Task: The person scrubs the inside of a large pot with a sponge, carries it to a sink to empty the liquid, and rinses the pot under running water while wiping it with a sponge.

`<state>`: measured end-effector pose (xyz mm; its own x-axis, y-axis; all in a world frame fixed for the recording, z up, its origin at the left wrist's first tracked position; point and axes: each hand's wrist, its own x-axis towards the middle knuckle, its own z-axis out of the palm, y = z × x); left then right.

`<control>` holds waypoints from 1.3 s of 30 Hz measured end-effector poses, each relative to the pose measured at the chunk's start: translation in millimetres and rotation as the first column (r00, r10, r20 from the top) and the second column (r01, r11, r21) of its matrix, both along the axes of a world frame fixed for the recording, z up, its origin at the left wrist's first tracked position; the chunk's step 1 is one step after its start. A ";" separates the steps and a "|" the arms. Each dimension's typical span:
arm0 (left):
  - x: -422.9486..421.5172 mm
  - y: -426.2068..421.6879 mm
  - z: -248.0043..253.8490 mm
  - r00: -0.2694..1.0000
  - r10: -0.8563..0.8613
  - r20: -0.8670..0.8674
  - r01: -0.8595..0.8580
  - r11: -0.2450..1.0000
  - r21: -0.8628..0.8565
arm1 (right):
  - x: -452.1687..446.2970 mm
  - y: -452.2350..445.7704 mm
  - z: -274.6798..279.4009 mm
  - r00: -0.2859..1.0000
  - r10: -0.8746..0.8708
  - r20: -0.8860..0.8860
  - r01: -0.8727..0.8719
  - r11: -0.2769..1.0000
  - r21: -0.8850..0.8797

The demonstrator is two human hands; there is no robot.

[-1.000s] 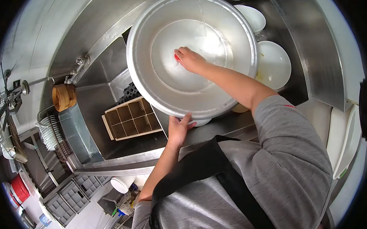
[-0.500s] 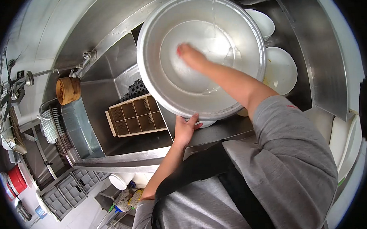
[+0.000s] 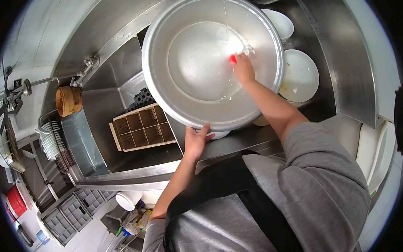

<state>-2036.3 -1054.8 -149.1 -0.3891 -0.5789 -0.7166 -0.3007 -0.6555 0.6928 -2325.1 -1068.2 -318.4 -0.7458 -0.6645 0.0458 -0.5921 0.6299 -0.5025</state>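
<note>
A large round metal basin (image 3: 158, 69) rests tilted over the sink, with a thin stream of water (image 3: 226, 18) falling into it. My left hand (image 3: 196, 141) grips the near rim, thumb on top and fingers underneath. Inside the basin, my right hand (image 3: 244, 69) is closed around a small bright red thing (image 3: 233, 59), mostly hidden by the fingers. It touches or nearly touches the right part of the wet basin floor; I cannot tell which. White bowls sit in the sink on the right: one at the back (image 3: 279, 24) and a yellow-stained one (image 3: 301, 76) nearer me.
In the left sink lies a divided rack (image 3: 144, 128) beside a black perforated mat (image 3: 141, 99). Bamboo steamers (image 3: 69, 101) stand on the far-left ledge, near a rack of white plates (image 3: 52, 140). Grey crates (image 3: 71, 215) and a white bucket (image 3: 126, 201) are below the counter.
My right hand has swept from the left part of the basin floor to the right, closer to the falling water. My left hand stays on the rim. The whole view has shifted slightly.
</note>
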 end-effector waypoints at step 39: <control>0.9 4.9 -1.5 1.000 0.000 0.028 0.002 0.998 -0.056 | 60.1 -13.7 36.3 0.792 0.538 0.291 -0.458 0.837 -0.300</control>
<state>-2035.4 -1049.9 -150.6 -0.3696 -0.6179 -0.6940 -0.3213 -0.6158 0.7194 -2265.0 -1082.0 -282.0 -0.3045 -0.9522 0.0242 -0.5542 0.1564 -0.8176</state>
